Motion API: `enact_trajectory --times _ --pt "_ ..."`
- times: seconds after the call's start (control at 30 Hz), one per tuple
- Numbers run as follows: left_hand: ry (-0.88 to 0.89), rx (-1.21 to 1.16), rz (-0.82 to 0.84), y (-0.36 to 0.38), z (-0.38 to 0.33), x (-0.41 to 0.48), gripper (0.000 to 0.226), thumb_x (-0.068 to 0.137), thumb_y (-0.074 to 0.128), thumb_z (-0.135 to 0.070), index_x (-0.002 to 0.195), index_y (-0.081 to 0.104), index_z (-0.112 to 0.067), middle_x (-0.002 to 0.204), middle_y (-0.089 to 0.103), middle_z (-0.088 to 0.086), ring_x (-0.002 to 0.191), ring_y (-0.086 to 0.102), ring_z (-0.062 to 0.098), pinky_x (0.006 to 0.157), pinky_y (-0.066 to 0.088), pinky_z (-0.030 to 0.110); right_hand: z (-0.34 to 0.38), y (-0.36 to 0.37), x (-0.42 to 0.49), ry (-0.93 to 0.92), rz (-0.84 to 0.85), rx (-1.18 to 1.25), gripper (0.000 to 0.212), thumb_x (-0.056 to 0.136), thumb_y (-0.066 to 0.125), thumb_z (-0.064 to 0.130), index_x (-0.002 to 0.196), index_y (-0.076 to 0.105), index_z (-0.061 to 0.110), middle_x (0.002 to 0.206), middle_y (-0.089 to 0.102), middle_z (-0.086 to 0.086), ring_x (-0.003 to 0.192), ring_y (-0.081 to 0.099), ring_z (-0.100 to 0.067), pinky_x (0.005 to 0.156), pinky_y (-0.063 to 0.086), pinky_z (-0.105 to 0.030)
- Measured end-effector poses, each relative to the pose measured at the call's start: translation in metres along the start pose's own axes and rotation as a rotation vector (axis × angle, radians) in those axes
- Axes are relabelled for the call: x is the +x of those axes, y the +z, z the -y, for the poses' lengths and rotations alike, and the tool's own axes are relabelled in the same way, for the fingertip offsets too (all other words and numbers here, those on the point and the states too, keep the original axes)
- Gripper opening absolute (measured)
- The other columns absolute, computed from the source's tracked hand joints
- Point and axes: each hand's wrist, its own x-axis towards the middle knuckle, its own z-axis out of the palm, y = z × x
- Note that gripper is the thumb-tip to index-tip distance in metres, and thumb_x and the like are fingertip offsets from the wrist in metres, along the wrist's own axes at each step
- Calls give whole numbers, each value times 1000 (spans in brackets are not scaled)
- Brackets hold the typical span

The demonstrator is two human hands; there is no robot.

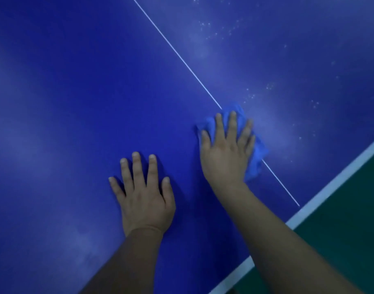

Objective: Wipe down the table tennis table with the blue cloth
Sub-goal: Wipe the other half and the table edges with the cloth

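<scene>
The blue table tennis table fills most of the view, with a thin white centre line running diagonally across it. My right hand lies flat with spread fingers on the crumpled blue cloth, pressing it onto the centre line. The cloth sticks out past my fingertips and along the right side of the hand. My left hand rests palm down on the bare table surface to the left, fingers spread, holding nothing.
The table's white edge band runs diagonally at the lower right, with dark green floor beyond it. White specks and hazy smears dot the surface to the right of the centre line.
</scene>
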Motion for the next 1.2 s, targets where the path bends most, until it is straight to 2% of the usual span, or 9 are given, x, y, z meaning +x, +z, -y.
enact_trajectory --times 0.3,0.43,0.6,0.73,0.83,0.93,1.07,1.13,1.2 --pt "0 -36 -18 -2 0 1 65 97 21 -53 157 28 -29 168 14 11 154 2 33 121 -1 63 43 17 -30 -238 20 3 64 101 22 54 155 35 24 166 21 -1 154 13 -29 123 7 -53" --pt "-9 -40 -2 -3 -3 0 66 98 20 -56 158 25 -30 168 8 9 155 -5 31 121 -7 60 -89 -1 -64 62 -131 -84 61 99 36 53 150 46 22 159 38 -7 146 33 -37 117 27 -58" --pt "-17 -24 32 -7 -5 -4 62 103 20 -55 160 18 -31 169 1 8 155 -10 30 121 -8 60 -128 -22 -83 454 -34 14 64 102 32 48 158 30 17 167 17 -8 154 9 -36 122 7 -55" --pt "-10 -25 51 -9 -6 -4 62 103 20 -55 160 15 -31 169 -2 9 154 -12 30 121 -9 61 -37 -1 -111 -40 -37 -46 61 101 34 50 153 40 19 163 29 -8 152 20 -35 122 13 -54" --pt "-17 -23 56 -9 -6 -4 62 103 21 -55 160 14 -31 169 -3 8 154 -13 30 121 -9 60 -59 -1 -123 -332 63 -35 61 101 33 55 152 42 22 163 30 -4 153 19 -32 122 15 -54" --pt "-18 -7 60 -9 -7 -4 62 104 20 -54 161 13 -31 169 -4 8 154 -13 30 121 -9 61 -142 -15 -100 -119 -69 -99 59 100 38 50 148 49 18 158 39 -9 147 30 -39 118 24 -58" --pt "-6 -14 65 -9 -6 -3 61 104 20 -53 160 12 -31 169 -4 9 154 -13 31 120 -9 62 -192 -45 -63 371 47 74 61 107 33 42 160 22 15 168 10 -12 154 0 -36 125 -1 -47" --pt "-9 -19 72 -11 -6 -4 61 104 20 -53 160 13 -30 169 -4 9 154 -13 31 121 -8 62 -148 -36 -78 320 17 21 60 105 33 39 158 25 11 166 14 -17 153 6 -39 124 0 -51" --pt "-16 -20 73 -12 -6 -4 62 104 21 -53 160 13 -30 169 -4 9 154 -13 31 120 -8 62 -92 -19 -113 5 13 5 62 101 34 43 155 35 12 164 22 -16 152 13 -40 123 2 -51"
